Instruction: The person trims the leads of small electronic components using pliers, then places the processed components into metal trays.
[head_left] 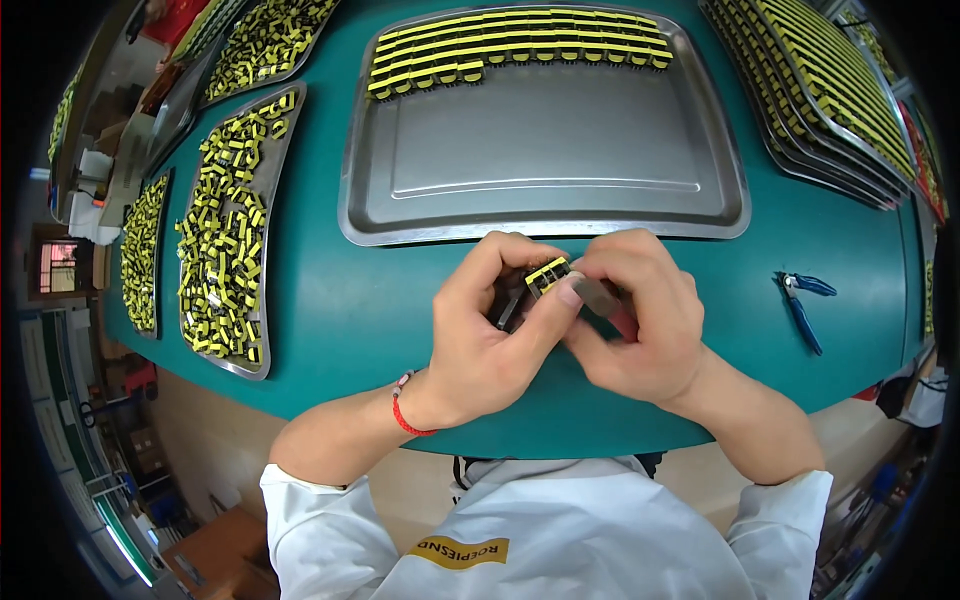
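Observation:
Close together over the table's near edge, both my hands work on a small black-and-yellow part that looks like an electrical component (pixel 546 277). My left hand (pixel 490 340) is closed around it, with the thumb along its near side. A dark piece (pixel 508 308) shows under the left fingers; its kind I cannot make out. My right hand (pixel 645 320) grips a flat grey metal tool with a blade-like end (pixel 597 298) and a red portion near the palm. The tool's tip is right beside the component, partly hidden by my left thumb.
Beyond my hands lies a large metal tray (pixel 540 215) with rows of the parts along its far side. Trays of loose parts (pixel 222 240) stand at left. Stacked filled trays (pixel 830 90) rise at far right. Blue-handled nippers (pixel 803 305) rest on the green table (pixel 340 330).

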